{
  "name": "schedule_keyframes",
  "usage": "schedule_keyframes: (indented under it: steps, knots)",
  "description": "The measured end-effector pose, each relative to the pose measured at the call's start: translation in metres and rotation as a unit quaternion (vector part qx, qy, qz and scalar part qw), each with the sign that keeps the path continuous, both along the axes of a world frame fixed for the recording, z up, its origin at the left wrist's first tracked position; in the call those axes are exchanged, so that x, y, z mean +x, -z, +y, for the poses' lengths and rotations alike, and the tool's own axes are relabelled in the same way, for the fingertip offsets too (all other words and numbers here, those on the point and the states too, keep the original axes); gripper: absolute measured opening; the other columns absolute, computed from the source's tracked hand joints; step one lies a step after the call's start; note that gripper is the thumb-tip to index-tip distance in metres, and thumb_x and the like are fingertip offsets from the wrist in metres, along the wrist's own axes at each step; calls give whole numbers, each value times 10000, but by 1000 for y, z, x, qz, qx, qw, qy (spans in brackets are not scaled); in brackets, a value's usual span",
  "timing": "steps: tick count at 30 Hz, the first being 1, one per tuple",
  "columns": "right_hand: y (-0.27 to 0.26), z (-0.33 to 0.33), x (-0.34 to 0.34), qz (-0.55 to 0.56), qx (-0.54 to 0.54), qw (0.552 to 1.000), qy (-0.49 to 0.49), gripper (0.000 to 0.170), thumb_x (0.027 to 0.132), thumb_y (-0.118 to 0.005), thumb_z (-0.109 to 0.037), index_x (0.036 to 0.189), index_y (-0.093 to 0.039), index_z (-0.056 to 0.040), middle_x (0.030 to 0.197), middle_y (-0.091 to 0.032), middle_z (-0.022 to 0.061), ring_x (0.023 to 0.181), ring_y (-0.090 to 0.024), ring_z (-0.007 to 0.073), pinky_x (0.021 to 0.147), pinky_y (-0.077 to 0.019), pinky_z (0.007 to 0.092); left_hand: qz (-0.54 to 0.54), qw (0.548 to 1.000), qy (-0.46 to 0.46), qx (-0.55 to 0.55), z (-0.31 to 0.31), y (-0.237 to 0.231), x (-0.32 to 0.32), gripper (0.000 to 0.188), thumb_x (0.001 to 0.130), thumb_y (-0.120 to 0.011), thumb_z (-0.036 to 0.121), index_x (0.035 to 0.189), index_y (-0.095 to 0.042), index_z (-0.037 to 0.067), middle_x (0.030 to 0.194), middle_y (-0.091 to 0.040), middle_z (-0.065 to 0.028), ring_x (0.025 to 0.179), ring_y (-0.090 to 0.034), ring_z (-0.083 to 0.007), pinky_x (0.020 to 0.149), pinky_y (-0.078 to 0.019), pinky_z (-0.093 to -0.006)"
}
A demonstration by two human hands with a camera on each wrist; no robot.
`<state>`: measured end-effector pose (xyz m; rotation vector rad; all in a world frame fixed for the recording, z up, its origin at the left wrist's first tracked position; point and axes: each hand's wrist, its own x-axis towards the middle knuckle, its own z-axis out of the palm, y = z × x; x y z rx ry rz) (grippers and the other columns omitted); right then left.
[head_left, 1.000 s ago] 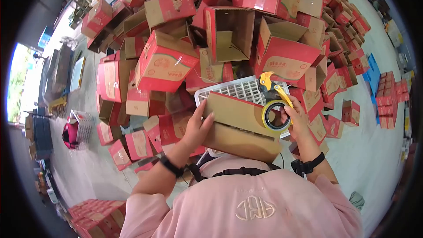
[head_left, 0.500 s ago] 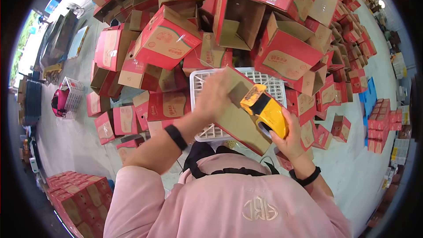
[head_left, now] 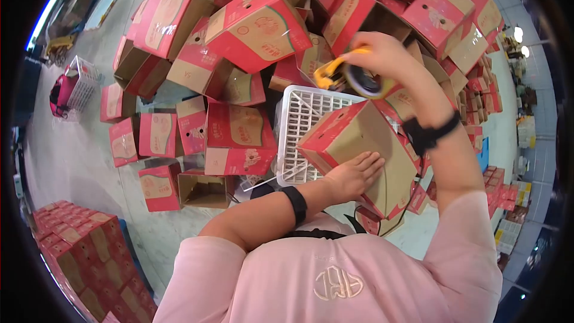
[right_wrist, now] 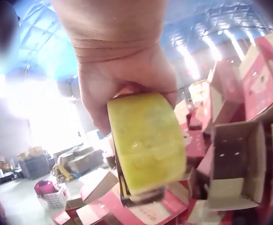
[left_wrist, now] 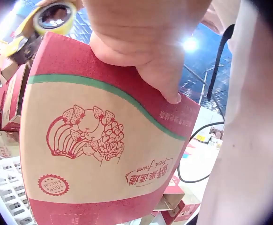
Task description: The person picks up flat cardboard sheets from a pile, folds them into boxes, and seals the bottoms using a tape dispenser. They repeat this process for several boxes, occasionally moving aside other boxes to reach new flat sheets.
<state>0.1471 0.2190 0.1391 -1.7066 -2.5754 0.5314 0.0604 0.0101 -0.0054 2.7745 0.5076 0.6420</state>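
Observation:
A red and tan fruit carton stands on the upturned white plastic crate, its plain brown closed flaps facing up. My left hand rests on those flaps with its fingers laid out nearly straight. The left wrist view has the carton's printed side below that hand. Above the far side of the carton, my right hand grips a yellow tape dispenser. Its wide roll of yellowish tape fills the middle of the right wrist view and hides part of the gripping fingers.
Beyond the crate lies a heap of red and tan cartons, many with open ends. Flattened-looking red stacks stand at lower left. A white basket with a pink item is on the floor at left. A black cable hangs near the carton.
The carton has turned and now sits right of centre on the crate. My left hand has come across onto its flaps. The right hand has lifted the dispenser up and away over its far side.

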Motion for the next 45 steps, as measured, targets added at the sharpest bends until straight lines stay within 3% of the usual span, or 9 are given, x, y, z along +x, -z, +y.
schedule_keyframes:
  steps: [8,12,20,29,36,38,39,42,45]
  knots:
    - [65,-9,-103,-323,-220,908,-149,430,716,-680,-378,905,-678,8,848,-673,178,814,-658,308,720,-508,404,30,998,27,-45,1,-9,-3,908,695,-610,540,1344,-389,-56,1422,-383,-155,1358,-302,-292,1140,-194,-419]
    - [-47,-35,-41,-198,-179,953,-146,368,743,-662,-337,927,-674,-19,858,-645,215,841,-630,341,728,-496,410,28,995,23,-88,2,-4,7,871,659,-653,509,1318,-443,-20,1424,-387,-141,1350,-316,-293,1140,-197,-414]
    - [-32,-187,99,2,86,994,-67,444,798,-655,-324,1135,-565,-50,867,-530,168,738,-577,363,651,-471,429,-120,992,-31,12,-9,4,-12,595,681,-678,378,1170,-557,60,1190,-533,-76,1146,-492,-253,978,-395,-392]
    - [-1,-381,250,-121,-163,977,64,530,720,-708,-317,1171,-576,-74,926,-551,179,796,-606,352,694,-507,432,-91,993,-71,-34,-17,-10,-6,563,643,-733,342,1135,-597,103,1136,-541,-51,1076,-513,-259,901,-423,-395]
    - [129,-312,190,-68,-113,977,165,470,696,-684,-313,1075,-609,-46,963,-594,208,873,-618,380,737,-512,454,-56,991,-50,-115,-1,-35,-24,586,690,-747,367,1183,-565,107,1178,-530,-108,1124,-486,-302,919,-415,-430]
    - [118,-298,192,-56,-95,978,178,417,696,-673,-291,1024,-626,-39,946,-601,214,852,-622,381,727,-515,455,-103,946,-307,-15,23,-45,-35,560,740,-732,332,1227,-540,134,1172,-529,-158,1092,-511,-327,890,-441,-426]
    - [107,-292,196,-45,-78,978,190,366,695,-662,-269,973,-643,-33,929,-608,220,831,-626,381,718,-517,455,-143,925,-325,-132,30,-28,-46,559,758,-719,297,1262,-517,161,1176,-518,-181,1078,-516,-366,899,-440,-442]
    - [63,-216,217,-204,-108,958,170,355,734,-631,-317,992,-646,-74,937,-649,190,915,-622,369,787,-506,440,51,893,-194,-403,-4,-57,-82,550,734,-723,311,1216,-537,123,1234,-494,-178,1127,-486,-379,934,-425,-455]
    - [26,-149,225,-122,65,972,189,382,764,-648,-356,985,-630,-46,877,-656,183,868,-632,359,766,-506,419,113,950,-76,-280,-15,-64,-70,642,667,-773,256,1247,-539,108,1325,-463,-156,1238,-431,-331,1011,-371,-458]
